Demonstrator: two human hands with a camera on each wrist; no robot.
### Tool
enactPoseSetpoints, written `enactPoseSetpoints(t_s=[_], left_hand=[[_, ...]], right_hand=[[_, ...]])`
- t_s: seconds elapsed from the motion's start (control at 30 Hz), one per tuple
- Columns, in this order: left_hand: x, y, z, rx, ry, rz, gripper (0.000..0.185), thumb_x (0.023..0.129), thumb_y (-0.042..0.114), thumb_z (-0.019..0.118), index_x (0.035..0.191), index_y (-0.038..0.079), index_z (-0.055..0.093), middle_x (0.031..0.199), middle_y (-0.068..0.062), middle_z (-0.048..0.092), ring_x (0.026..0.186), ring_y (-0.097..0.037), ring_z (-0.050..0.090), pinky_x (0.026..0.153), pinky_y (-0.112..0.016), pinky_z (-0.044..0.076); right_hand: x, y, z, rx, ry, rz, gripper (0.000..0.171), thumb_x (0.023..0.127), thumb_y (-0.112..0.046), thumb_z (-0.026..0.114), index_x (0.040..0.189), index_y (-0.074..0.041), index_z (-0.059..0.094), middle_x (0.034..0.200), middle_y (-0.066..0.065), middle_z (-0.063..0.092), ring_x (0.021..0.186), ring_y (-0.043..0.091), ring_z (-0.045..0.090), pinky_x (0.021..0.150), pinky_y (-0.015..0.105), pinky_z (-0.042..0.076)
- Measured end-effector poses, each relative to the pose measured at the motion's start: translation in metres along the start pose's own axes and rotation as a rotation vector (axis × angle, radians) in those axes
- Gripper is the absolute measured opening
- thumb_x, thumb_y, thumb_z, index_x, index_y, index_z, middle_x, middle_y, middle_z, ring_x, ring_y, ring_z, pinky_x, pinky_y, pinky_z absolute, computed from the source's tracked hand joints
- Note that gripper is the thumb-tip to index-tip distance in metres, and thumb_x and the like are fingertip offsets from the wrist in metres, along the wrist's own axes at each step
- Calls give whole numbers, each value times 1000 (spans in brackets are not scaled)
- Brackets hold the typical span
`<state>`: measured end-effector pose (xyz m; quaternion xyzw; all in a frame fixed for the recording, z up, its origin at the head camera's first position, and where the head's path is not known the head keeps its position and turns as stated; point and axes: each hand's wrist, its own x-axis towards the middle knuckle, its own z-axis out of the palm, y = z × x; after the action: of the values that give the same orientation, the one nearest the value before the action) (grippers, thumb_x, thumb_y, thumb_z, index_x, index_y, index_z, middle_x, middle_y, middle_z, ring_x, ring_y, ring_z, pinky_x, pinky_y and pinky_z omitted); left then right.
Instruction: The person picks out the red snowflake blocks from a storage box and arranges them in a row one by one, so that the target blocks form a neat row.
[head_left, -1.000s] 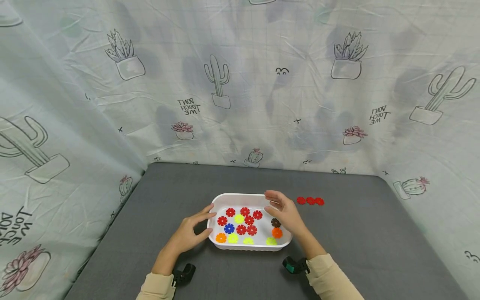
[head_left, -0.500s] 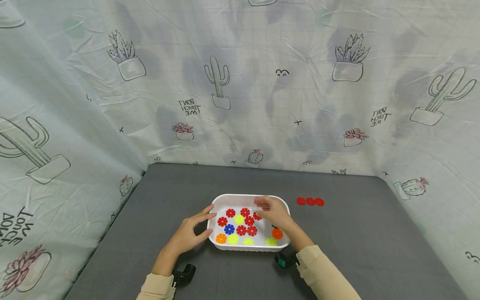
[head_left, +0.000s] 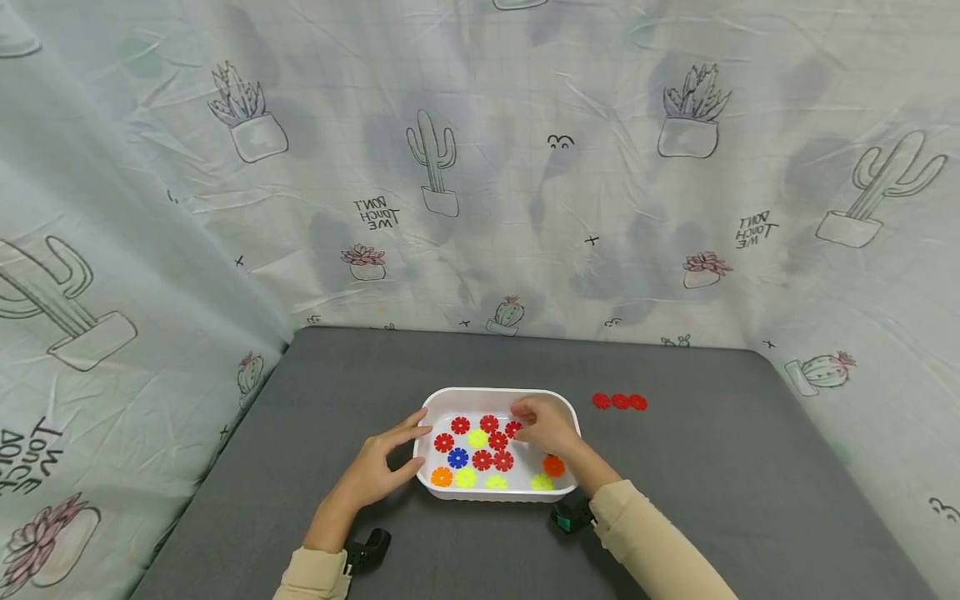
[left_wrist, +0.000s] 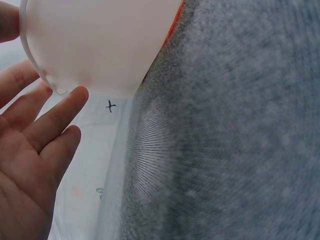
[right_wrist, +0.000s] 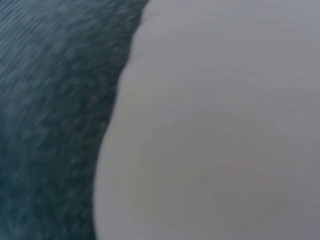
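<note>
From the head view, the left hand (head_left: 372, 468) rests with relaxed, straight fingers against the left wall of the white tray (head_left: 480, 394) on the grey desk (head_left: 712, 483). The right hand (head_left: 546, 425) reaches into the tray, fingers curled down at a red disc (head_left: 513, 429); whether it grips the disc cannot be told. Three red discs (head_left: 619, 402) lie on the desk, beyond that hand.

The left wrist view shows fingertips (left_wrist: 75, 97) touching the tray's rim (left_wrist: 32, 55).

The right wrist view is a blur of white tray wall (right_wrist: 225, 125) beside grey desk.
</note>
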<state>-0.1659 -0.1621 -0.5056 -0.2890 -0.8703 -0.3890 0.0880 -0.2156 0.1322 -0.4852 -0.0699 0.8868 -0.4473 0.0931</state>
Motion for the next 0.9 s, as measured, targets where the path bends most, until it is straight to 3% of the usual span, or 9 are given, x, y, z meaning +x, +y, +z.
enactPoseSetpoints(t_s=[0.17,0.43,0.9], left_hand=[[0,1,1,-15,-1,-18,43,80,19,65,121,10,56,139,-2,41,123,-24,45,92,-52,40],[-1,1,1,-2,1,-20,43,79,18,66,121,10,56,139,-3,41,123,-25,45,91,-53,40],[-1,1,2,-10,3,-21,43,80,19,65,121,11,57,140,-1,40,123,-23,45,93,-52,40]], right_hand=[[0,0,1,-48,-7,25,37,70,2,70,105,-3,62,103,8,63,93,22,56,85,39,47],[1,4,5,-149,-20,-13,37,70,1,70,105,-5,61,100,5,62,90,19,55,84,37,48],[-2,2,16,-363,40,-72,27,72,-2,70,96,-6,59,88,3,56,79,15,49,76,31,48]])
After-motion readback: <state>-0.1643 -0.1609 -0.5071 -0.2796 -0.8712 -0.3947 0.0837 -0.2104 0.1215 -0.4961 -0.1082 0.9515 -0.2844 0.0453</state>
